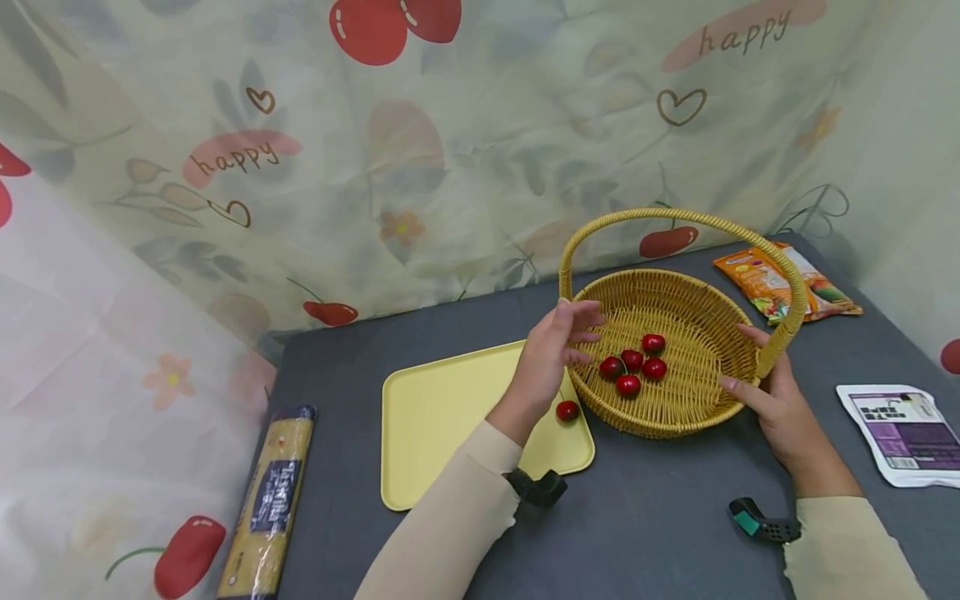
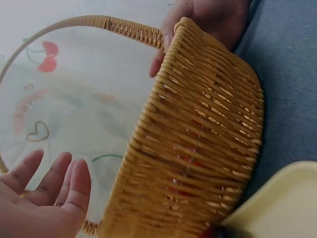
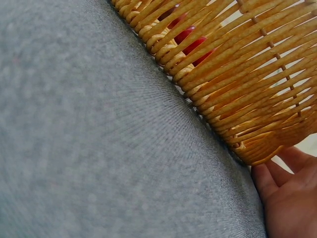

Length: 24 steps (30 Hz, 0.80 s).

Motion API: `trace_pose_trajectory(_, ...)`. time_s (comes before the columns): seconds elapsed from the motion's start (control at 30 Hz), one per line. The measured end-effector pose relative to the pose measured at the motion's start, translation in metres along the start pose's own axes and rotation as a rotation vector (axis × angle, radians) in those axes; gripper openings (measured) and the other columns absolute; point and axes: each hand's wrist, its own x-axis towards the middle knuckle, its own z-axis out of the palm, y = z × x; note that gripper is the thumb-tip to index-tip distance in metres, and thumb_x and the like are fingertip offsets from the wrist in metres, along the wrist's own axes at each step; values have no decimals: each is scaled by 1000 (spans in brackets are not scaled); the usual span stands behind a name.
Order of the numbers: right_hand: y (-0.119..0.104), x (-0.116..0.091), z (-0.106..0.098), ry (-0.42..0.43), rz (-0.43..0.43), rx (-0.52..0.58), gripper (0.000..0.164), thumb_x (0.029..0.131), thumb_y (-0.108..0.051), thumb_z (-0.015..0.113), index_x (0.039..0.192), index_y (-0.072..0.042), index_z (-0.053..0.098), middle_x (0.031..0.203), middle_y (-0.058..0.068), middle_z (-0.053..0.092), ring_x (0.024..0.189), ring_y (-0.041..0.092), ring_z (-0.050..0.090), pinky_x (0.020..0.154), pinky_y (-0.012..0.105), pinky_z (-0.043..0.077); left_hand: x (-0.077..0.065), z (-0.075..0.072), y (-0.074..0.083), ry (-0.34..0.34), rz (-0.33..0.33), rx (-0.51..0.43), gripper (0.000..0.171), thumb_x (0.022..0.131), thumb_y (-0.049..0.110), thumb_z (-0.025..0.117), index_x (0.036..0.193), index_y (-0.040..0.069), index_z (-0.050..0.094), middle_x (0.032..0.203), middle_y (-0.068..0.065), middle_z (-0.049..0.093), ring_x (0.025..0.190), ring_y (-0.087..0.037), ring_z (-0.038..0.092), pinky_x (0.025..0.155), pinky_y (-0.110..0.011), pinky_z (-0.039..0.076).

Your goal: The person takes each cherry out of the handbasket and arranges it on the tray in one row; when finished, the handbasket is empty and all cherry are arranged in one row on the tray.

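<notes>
A round wicker basket (image 1: pixel 697 292) with a tall arched handle stands on the table, several red cherries (image 1: pixel 628 385) lying together on the left part of its floor. My right hand (image 1: pixel 780 417) grips its right rim near the foot of the handle, thumb over the edge. At the opposite rim is my left hand (image 1: pixel 546 358), its fingers extended and holding nothing; in the left wrist view those fingers (image 2: pixel 79 183) show beside the basket wall. One more cherry (image 1: pixel 567 411) sits on the yellow tray (image 1: pixel 442 408), which my left forearm partly covers.
Left of the tray lies a long pack of noodles (image 1: pixel 273 500). An orange snack bag (image 1: pixel 765 283) is behind the basket at the right, and a white and purple packet (image 1: pixel 903 433) lies near the table's right side. A printed curtain (image 1: pixel 465 167) hangs along the back.
</notes>
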Motion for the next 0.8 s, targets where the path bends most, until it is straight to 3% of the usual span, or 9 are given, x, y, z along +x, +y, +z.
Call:
trace_pose_trajectory(0.1, 0, 0, 0, 3, 2, -7, 73, 107, 8, 56, 171, -13, 28, 158, 24, 33, 137, 21, 48, 98, 16, 43, 11, 9, 1, -23, -27, -12, 72, 118, 58, 24, 149, 7, 63, 139, -14, 69, 120, -29, 68, 95, -58, 57)
trace_pose_trajectory(0.3, 0, 0, -1, 2, 1, -5, 73, 107, 9, 56, 171, -12, 28, 156, 23, 36, 135, 20, 50, 97, 16, 45, 30, 24, -4, -53, -103, 27, 72, 117, 60, 22, 152, 11, 62, 136, -3, 70, 115, -16, 68, 90, -39, 60)
trace_pose_trajectory(0.4, 1, 0, -1, 2, -1, 0, 73, 106, 9, 56, 170, -12, 29, 155, 23, 37, 133, 18, 52, 96, 16, 46, 38, 31, -9, -52, -135, 41, 72, 116, 62, 24, 153, 13, 61, 136, -2, 70, 117, -20, 68, 89, -36, 60)
trace_pose_trajectory(0.53, 1, 0, -3, 8, -3, -8, 73, 106, 10, 56, 170, -13, 29, 155, 22, 38, 132, 17, 53, 95, 16, 47, 50, 40, -15, -38, -168, 84, 70, 116, 64, 28, 152, 15, 62, 134, -4, 71, 121, -30, 67, 90, -39, 59)
trace_pose_trajectory(0.63, 2, 0, -3, 12, -3, -15, 73, 106, 10, 56, 170, -13, 29, 154, 19, 40, 132, 17, 52, 95, 15, 46, 58, 46, -19, -29, -194, 116, 69, 115, 65, 29, 150, 17, 64, 130, -2, 72, 120, -30, 67, 90, -42, 59)
trace_pose_trajectory(0.8, 3, 1, -2, 10, -4, 7, 74, 105, 11, 56, 170, -12, 30, 153, 13, 44, 131, 15, 55, 94, 15, 48, 68, 53, -26, -38, -225, 113, 68, 114, 66, 30, 149, 20, 66, 130, 1, 72, 114, -20, 67, 96, -47, 57)
